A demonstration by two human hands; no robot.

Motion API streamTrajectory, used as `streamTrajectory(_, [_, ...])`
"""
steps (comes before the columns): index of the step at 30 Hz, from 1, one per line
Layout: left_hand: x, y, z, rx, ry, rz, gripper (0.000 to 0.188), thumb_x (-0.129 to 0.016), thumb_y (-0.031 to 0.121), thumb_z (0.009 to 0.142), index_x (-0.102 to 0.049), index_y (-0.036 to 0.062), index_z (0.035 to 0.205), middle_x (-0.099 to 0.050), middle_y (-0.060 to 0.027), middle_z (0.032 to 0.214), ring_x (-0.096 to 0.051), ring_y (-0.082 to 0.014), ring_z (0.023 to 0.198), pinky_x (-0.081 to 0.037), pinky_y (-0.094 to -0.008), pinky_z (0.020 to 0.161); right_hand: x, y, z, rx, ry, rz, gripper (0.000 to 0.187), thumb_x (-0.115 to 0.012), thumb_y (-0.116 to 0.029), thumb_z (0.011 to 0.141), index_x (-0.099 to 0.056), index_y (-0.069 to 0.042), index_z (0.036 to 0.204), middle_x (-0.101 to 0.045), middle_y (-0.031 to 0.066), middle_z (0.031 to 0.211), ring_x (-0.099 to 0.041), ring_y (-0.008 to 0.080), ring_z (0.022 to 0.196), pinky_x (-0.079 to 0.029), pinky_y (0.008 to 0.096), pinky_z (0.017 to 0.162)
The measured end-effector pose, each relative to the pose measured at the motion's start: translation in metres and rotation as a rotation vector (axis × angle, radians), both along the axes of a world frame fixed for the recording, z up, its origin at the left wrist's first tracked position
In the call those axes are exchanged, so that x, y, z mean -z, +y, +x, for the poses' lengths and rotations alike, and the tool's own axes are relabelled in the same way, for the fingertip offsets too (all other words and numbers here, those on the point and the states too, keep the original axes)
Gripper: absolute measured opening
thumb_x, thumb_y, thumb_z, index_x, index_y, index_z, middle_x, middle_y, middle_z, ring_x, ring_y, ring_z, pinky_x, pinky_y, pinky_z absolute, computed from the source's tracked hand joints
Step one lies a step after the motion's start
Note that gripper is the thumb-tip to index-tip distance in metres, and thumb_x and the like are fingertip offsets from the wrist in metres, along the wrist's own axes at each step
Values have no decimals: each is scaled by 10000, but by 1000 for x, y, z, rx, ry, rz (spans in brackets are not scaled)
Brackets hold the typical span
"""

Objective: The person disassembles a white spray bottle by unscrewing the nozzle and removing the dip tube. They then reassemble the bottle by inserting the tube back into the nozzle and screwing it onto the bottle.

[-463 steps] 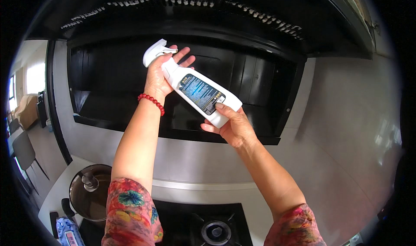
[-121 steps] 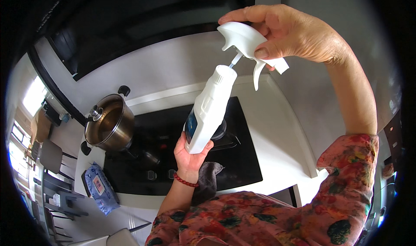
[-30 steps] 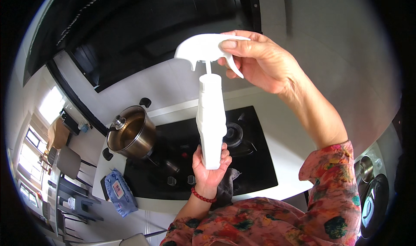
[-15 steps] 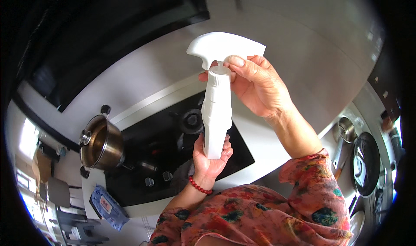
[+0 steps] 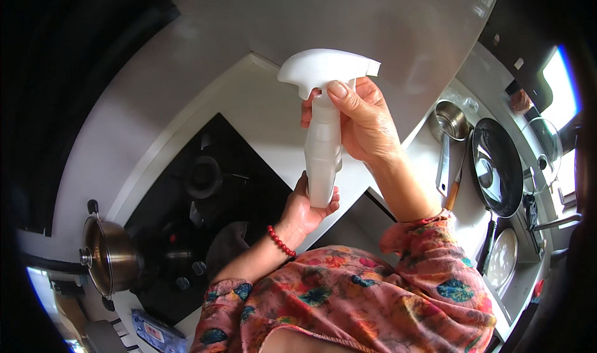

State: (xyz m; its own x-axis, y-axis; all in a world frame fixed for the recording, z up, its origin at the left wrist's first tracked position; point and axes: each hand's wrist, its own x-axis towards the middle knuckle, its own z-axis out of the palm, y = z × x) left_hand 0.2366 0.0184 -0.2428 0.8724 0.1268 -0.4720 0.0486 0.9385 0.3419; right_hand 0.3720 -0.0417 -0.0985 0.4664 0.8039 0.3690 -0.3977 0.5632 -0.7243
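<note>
Kitchen table: white surface (image 5: 261, 123) meeting a pale grey wall (image 5: 298, 17) at 12 o'clock, reckoning from the middle of the view; a black panel (image 5: 74, 55) darkens 10 o'clock.
Bottle: whitish, plain on the side that shows (image 5: 323, 148), lifted clear of the table near the middle of the dial, its base toward 6 o'clock and its neck toward 12.
Spray head: white (image 5: 326, 67), between 12 and 1 o'clock, sitting at the bottle's neck, narrow nozzle end pointing to 2; whether it is screwed tight I cannot tell.
Right hand: at 2 o'clock (image 5: 367, 123), grip drawn narrow round the lower part of the spray head, thumb in front, fingertips showing past the far side.
Left hand: at 6 o'clock (image 5: 305, 207), grip cupped round the bottle's base, red bead bracelet (image 5: 281, 241) on the wrist.
Hob: black glass (image 5: 255, 185) at 8 o'clock, with a round burner (image 5: 204, 177) at 9.
Pot: metal, dark-handled (image 5: 118, 256), toward 8 o'clock, at the hob's far left edge.
Cloth: dark grey (image 5: 229, 248), at 7 o'clock, beside the left forearm and over the hob.
Packet: blue (image 5: 158, 334), between 7 and 8 o'clock, near the lower rim.
Frying pan: black (image 5: 497, 166), at 3 o'clock.
Saucepan: small, metal (image 5: 452, 120), between 2 and 3 o'clock, just beside the frying pan, handle toward 6.
Clothing: pink floral shirt (image 5: 336, 291), filling 6 o'clock.
</note>
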Motion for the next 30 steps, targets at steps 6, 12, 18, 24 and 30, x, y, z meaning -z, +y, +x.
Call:
streamTrajectory(6, [6,-1,23,-33,80,203,232,-370,259,963,-444,97,1112,-501,-38,1089,-515,-198,951,-511,-390,772,35,-1,15,92,-55,-9,280,-666,-240,831,-624,9,954,-651,95,828,-609,166,704,-491,302,656])
streamTrajectory(12, [12,9,31,-58,202,298,323,-389,239,956,-406,71,1231,-458,-58,1178,-482,-208,1028,-480,-410,852,60,4,15,91,-38,-20,257,-674,-209,826,-639,11,953,-654,89,834,-615,158,735,-492,288,669])
streamTrajectory(18, [18,18,33,-28,173,221,329,-434,183,939,-438,29,1230,-475,-91,1186,-500,-242,1051,-492,-431,864,70,6,16,152,-108,-6,263,-669,-202,827,-640,15,973,-656,92,860,-615,157,772,-494,285,695])
streamTrajectory(24, [-6,38,14,134,20,363,295,-495,153,910,-504,-23,1147,-584,-114,1070,-574,-297,1021,-504,-452,870,78,1,23,113,-136,-52,299,-661,-246,832,-638,14,977,-657,95,866,-614,161,784,-492,283,695])
streamTrajectory(30, [-115,43,7,-458,-308,1708,369,-595,51,868,-469,-17,1208,-546,-123,1145,-529,-152,1030,-469,-261,771,80,-7,24,123,-175,-48,310,-663,-232,825,-623,16,1007,-653,95,887,-608,163,826,-485,292,741])
